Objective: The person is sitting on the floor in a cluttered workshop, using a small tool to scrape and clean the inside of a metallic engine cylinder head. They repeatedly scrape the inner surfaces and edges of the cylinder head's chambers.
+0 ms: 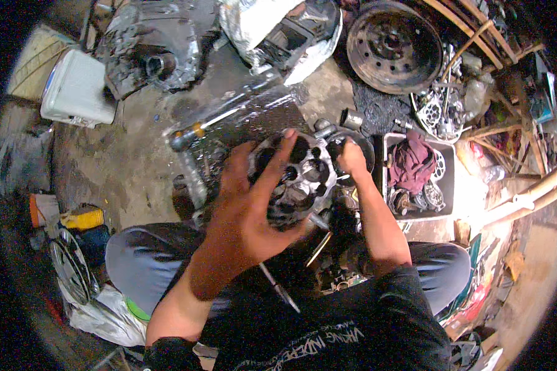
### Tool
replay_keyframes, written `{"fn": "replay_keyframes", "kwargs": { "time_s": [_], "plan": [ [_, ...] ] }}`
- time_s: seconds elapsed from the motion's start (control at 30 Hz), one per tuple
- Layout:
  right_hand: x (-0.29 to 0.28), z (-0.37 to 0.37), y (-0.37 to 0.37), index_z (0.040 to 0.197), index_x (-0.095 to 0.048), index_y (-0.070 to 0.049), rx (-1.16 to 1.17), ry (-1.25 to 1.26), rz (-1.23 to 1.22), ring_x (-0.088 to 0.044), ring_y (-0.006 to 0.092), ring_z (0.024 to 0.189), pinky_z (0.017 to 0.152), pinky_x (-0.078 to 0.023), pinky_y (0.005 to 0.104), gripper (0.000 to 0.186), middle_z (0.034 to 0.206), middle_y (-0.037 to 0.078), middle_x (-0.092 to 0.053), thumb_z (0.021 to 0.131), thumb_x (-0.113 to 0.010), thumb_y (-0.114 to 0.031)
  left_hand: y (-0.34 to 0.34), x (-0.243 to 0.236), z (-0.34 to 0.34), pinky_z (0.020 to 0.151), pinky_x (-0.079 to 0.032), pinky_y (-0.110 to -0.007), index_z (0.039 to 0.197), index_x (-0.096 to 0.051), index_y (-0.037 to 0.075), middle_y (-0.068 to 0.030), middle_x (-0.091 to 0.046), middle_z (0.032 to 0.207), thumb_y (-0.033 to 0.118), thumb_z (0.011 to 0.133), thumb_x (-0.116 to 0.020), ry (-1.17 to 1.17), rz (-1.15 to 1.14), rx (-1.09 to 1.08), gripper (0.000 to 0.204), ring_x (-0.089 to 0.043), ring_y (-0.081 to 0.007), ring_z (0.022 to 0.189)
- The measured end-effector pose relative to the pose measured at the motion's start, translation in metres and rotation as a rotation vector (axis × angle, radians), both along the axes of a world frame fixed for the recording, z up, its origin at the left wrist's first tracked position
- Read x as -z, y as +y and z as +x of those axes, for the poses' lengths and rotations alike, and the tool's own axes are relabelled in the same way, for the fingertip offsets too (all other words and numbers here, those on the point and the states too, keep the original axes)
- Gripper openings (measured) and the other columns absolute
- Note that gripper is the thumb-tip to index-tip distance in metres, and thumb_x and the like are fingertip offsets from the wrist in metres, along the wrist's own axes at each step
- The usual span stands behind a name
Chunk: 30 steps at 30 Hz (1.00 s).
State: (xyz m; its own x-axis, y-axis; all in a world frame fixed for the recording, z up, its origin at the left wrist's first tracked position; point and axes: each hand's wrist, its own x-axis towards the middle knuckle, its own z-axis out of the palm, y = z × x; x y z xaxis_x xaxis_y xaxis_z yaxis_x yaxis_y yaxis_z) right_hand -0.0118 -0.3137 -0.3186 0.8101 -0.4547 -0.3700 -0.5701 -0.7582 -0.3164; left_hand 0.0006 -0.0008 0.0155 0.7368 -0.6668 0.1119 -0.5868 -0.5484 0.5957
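Note:
A round metal casting point(315, 170) with several large holes, like a gearbox carrier or pump body, is held up in front of me. My left hand point(247, 204) is spread around its left side, fingers over the top edge and thumb underneath. Just right of it, my right hand point(353, 161) reaches into a dark round bowl point(369, 151). Its fingers point down and look closed; whatever they grip is hidden. Behind the casting lies a wet, oily metal tray point(278, 117), with a screwdriver point(198, 130) at its left.
On the right a grey bin point(449, 185) holds a maroon rag point(411, 164) and metal parts. A steel wheel rim point(393, 46) and a large gearbox housing point(161, 43) lie at the back. A white container point(77, 89) stands left. A metal rod point(280, 287) lies between my legs.

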Motion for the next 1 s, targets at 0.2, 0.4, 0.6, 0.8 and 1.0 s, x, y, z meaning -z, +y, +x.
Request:
{"fn": "replay_keyframes", "kwargs": {
  "time_s": [0.2, 0.4, 0.6, 0.8, 1.0],
  "plan": [
    [-0.171, 0.013, -0.006, 0.147, -0.053, 0.004, 0.074, -0.815, 0.005, -0.065, 0.0525, 0.121, 0.101, -0.053, 0.0544, 0.044, 0.124, 0.038, -0.068, 0.109, -0.056, -0.019, 0.004, 0.014, -0.008, 0.118, -0.044, -0.050, 0.168, -0.036, 0.016, -0.0264, -0.042, 0.153, 0.026, 0.071, -0.096, -0.038, -0.179, -0.015, 0.114, -0.049, -0.0477, 0.138],
    [-0.343, -0.026, 0.048, 0.141, -0.057, 0.003, -0.132, -0.867, -0.009, -0.069, 0.0450, 0.121, 0.101, -0.054, 0.0475, 0.039, 0.126, 0.032, -0.071, 0.107, -0.062, -0.014, 0.003, 0.026, -0.012, 0.110, -0.051, -0.048, 0.166, -0.039, 0.012, -0.0248, -0.054, 0.142, 0.019, 0.065, -0.099, -0.024, -0.354, -0.102, 0.117, -0.059, -0.0427, 0.129],
    [-0.363, -0.101, 0.114, 0.114, -0.070, 0.006, -0.202, -0.685, 0.158, -0.077, 0.0372, 0.097, 0.084, -0.056, 0.0424, 0.023, 0.100, 0.025, -0.077, 0.098, -0.072, -0.010, 0.018, 0.037, -0.008, 0.106, -0.051, -0.051, 0.166, -0.035, 0.008, -0.0250, -0.052, 0.133, 0.028, 0.064, -0.101, -0.142, -0.392, -0.272, 0.124, -0.057, -0.0452, 0.121],
    [-0.334, -0.108, 0.146, 0.109, -0.069, 0.004, -0.233, -0.619, 0.232, -0.073, 0.0480, 0.090, 0.077, -0.056, 0.0473, 0.018, 0.093, 0.028, -0.073, 0.096, -0.071, -0.009, 0.020, 0.030, -0.004, 0.115, -0.044, -0.054, 0.166, -0.033, 0.010, -0.0282, -0.048, 0.140, 0.043, 0.062, -0.103, -0.061, -0.214, -0.293, 0.130, -0.049, -0.0495, 0.134],
    [-0.328, -0.089, 0.150, 0.110, -0.068, 0.003, -0.187, -0.743, 0.238, -0.072, 0.0492, 0.094, 0.079, -0.056, 0.0494, 0.017, 0.096, 0.029, -0.073, 0.097, -0.070, -0.008, 0.017, 0.039, 0.010, 0.105, -0.046, -0.056, 0.150, -0.047, 0.001, -0.0248, -0.052, 0.128, 0.052, 0.064, -0.100, -0.177, -0.314, -0.297, 0.113, -0.053, -0.0474, 0.119]
  ]
}}
